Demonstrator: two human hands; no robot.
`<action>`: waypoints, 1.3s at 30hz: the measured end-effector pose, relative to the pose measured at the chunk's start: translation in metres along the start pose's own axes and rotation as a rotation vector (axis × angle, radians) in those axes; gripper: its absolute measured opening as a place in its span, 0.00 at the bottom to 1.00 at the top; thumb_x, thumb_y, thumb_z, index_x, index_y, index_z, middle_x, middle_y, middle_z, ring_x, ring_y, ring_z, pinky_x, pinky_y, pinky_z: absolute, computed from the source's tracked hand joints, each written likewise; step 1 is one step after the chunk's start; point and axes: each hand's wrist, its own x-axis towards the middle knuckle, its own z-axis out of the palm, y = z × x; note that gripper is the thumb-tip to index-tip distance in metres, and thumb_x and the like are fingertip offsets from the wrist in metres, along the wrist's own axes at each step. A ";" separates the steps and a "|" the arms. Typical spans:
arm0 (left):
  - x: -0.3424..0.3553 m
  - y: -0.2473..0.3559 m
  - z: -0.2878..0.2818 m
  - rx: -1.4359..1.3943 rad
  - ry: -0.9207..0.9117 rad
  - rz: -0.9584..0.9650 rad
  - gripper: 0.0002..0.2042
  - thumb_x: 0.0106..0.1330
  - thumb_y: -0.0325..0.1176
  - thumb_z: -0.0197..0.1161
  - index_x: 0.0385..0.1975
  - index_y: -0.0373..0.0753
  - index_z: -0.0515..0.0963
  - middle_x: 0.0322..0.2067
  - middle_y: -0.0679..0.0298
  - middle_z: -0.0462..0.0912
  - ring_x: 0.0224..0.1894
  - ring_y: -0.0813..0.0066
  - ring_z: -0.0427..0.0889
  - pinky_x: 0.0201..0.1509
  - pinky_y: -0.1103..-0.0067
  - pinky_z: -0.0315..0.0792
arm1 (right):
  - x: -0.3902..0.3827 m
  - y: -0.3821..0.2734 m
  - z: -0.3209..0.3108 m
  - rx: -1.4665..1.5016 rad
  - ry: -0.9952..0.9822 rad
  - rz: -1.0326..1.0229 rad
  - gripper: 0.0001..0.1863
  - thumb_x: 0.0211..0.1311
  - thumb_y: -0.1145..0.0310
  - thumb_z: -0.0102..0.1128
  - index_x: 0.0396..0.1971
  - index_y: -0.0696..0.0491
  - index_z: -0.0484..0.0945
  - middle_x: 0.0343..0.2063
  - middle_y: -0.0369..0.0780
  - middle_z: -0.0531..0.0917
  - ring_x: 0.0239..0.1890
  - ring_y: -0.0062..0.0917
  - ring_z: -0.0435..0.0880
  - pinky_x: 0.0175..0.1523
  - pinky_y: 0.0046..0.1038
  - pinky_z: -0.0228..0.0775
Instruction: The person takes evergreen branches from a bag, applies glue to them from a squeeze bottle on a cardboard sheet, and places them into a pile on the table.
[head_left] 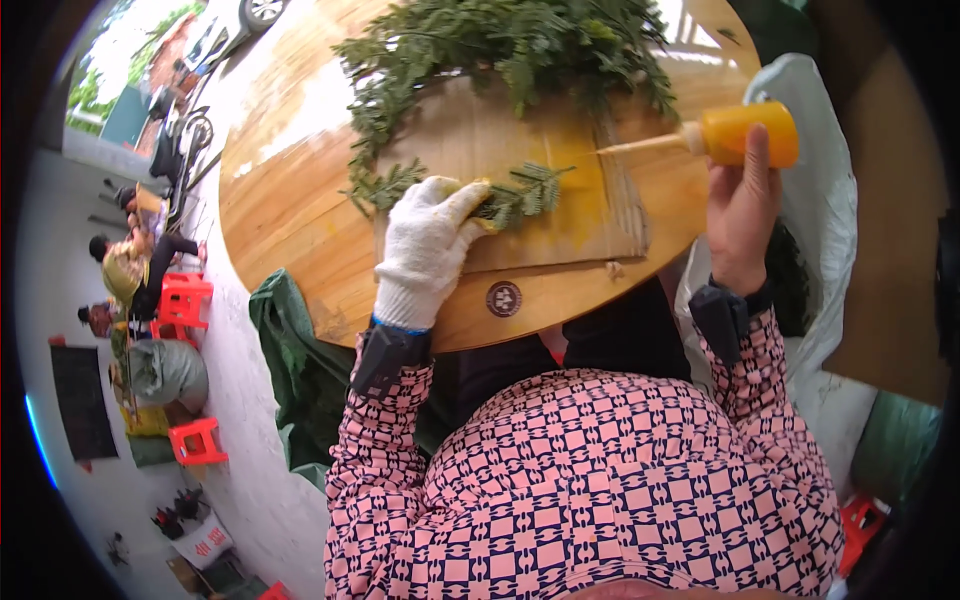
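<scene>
Green and feathery, a sprig [532, 196] is over yellow-stained cardboard [575, 238], pinched between the fingers of the white-gloved left hand [424, 238]. The bare right hand [743, 215] has its fingers around a yellow-orange bottle [735, 134], its slender nozzle [648, 146] aimed toward the sprig; whether the tip touches the cardboard is hard to tell. Beyond, leafy branches [510, 50] cover part of the round wooden worktop [275, 190].

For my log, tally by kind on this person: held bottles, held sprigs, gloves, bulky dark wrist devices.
Orange bottle, in right hand: 1
Green sprig, in left hand: 1
White glove: 1
Dark wrist devices: 2
Total: 5
</scene>
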 end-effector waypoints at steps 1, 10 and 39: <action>0.000 0.003 -0.003 0.020 0.022 -0.018 0.17 0.48 0.31 0.70 0.41 0.41 0.81 0.35 0.62 0.78 0.41 0.63 0.76 0.45 0.71 0.72 | 0.001 0.000 -0.002 -0.014 0.025 0.014 0.18 0.64 0.57 0.59 0.47 0.52 0.72 0.41 0.33 0.78 0.41 0.18 0.76 0.46 0.21 0.68; -0.019 -0.026 -0.062 0.012 0.410 -0.015 0.16 0.50 0.26 0.69 0.42 0.43 0.81 0.33 0.64 0.82 0.34 0.70 0.81 0.40 0.76 0.76 | -0.024 -0.002 0.006 0.173 0.008 0.174 0.21 0.66 0.55 0.56 0.51 0.54 0.69 0.44 0.38 0.78 0.45 0.25 0.77 0.52 0.25 0.69; 0.018 -0.032 -0.044 0.074 0.208 -0.193 0.10 0.57 0.25 0.63 0.39 0.39 0.80 0.34 0.61 0.80 0.34 0.69 0.81 0.38 0.76 0.77 | -0.051 0.013 0.009 0.401 -0.133 0.382 0.23 0.67 0.54 0.53 0.55 0.52 0.66 0.48 0.38 0.75 0.53 0.33 0.74 0.68 0.41 0.57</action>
